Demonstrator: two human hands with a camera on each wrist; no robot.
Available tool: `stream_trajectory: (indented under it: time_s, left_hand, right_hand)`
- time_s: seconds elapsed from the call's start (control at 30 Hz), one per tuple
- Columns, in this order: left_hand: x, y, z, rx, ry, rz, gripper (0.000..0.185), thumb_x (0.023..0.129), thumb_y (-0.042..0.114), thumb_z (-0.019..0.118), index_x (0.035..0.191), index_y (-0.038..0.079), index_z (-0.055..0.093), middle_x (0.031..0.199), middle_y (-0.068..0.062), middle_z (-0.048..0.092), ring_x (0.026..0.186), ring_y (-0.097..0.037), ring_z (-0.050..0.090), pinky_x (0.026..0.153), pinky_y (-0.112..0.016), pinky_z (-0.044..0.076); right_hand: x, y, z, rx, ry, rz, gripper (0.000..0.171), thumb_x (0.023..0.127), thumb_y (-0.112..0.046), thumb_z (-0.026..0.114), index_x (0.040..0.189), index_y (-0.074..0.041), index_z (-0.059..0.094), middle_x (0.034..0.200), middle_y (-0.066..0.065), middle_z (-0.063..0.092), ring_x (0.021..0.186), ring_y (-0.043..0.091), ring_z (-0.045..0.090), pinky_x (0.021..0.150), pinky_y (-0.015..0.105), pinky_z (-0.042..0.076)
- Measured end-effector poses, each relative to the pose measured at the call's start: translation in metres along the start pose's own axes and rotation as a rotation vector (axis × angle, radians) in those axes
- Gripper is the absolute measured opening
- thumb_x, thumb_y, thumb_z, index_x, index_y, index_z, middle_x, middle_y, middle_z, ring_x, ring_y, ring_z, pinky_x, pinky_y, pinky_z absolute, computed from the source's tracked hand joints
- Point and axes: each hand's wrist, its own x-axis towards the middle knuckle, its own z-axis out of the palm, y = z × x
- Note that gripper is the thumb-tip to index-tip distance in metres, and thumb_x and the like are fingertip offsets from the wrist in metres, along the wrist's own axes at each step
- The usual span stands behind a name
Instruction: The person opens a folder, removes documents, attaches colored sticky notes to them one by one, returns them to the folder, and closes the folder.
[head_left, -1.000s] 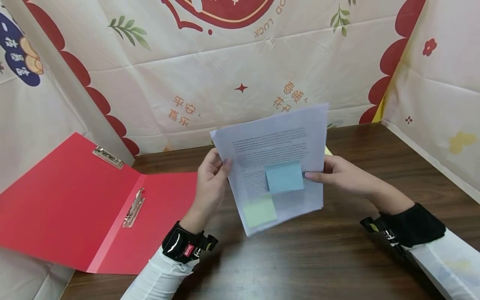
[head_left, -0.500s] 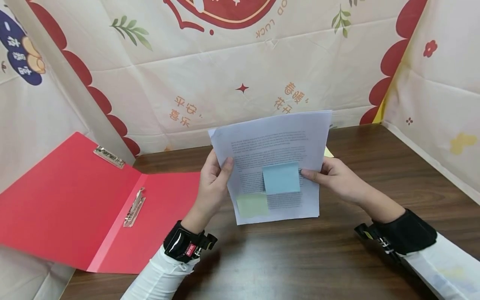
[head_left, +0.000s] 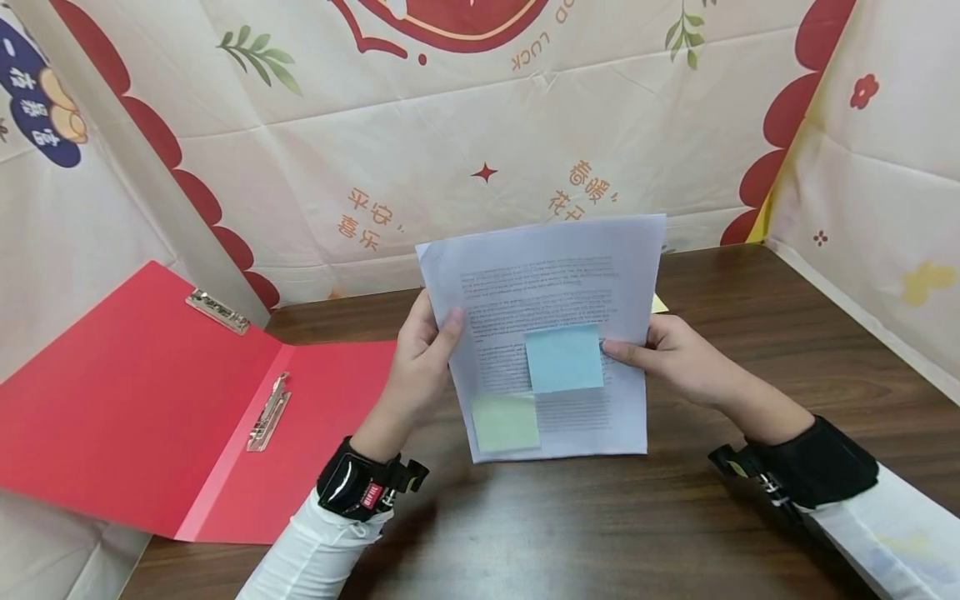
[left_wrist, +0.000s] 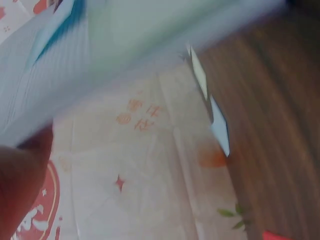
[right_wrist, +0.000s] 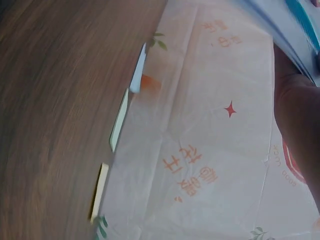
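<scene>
A stack of printed sheets [head_left: 540, 250] is held up over the table in the head view, its text side toward me. A blue sticky note [head_left: 565, 360] lies on the front page near the middle, and a pale green sticky note [head_left: 506, 423] sits at its lower left. My left hand [head_left: 418, 362] grips the stack's left edge, thumb in front. The right hand [head_left: 686, 364] pinches the opposite edge, its thumb tip beside the blue note. The fingers behind the sheets are mostly hidden.
An open red folder [head_left: 330, 475] lies at the left, with two metal clips, one on its cover [head_left: 217, 312]. At the table's back edge stand blue [right_wrist: 138, 72], green [right_wrist: 119, 122] and yellow [right_wrist: 99, 192] sticky note pads, mostly hidden behind the sheets in the head view. Printed cloth walls surround the table.
The stack has turned from slanted to nearly upright, its lower edge now almost level. My right hand has shifted slightly left. Both hands have kept their grip; the folder has not moved.
</scene>
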Motion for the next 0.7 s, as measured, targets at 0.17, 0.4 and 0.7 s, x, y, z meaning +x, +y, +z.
stream_trajectory:
  time_s: [0.17, 0.4, 0.7]
  left_hand:
    - [0.008, 0.006, -0.027, 0.153, -0.016, -0.156, 0.046, 0.118, 0.034, 0.027, 0.157, 0.012, 0.035, 0.137, -0.022, 0.062, 0.109, -0.022, 0.070, 0.088, -0.036, 0.061]
    - [0.006, -0.006, -0.103, 1.069, -0.014, -0.359, 0.031, 0.112, 0.020, 0.050, 0.137, 0.006, 0.063, 0.133, -0.018, 0.071, 0.116, -0.035, 0.070, 0.094, -0.054, 0.057]
    - [-0.022, -0.022, -0.166, 1.268, -0.308, -0.990, 0.091, 0.094, 0.035, 0.077, 0.160, -0.009, 0.031, 0.153, -0.042, 0.041, 0.140, -0.059, 0.043, 0.109, -0.069, 0.049]
  right_hand:
    - [0.000, -0.002, -0.008, 0.258, -0.120, 0.135, 0.041, 0.113, -0.014, 0.051, 0.153, -0.006, 0.047, 0.130, -0.001, 0.077, 0.108, 0.029, 0.080, 0.086, 0.046, 0.066]
    - [0.001, 0.000, -0.022, 0.589, -0.235, 0.282, 0.038, 0.114, -0.006, 0.042, 0.147, -0.019, 0.055, 0.133, 0.007, 0.076, 0.114, 0.035, 0.078, 0.094, 0.055, 0.062]
    - [0.001, 0.001, -0.026, 0.471, -0.217, 0.446, 0.036, 0.111, -0.014, 0.054, 0.145, -0.022, 0.060, 0.131, 0.007, 0.077, 0.113, 0.038, 0.078, 0.096, 0.060, 0.059]
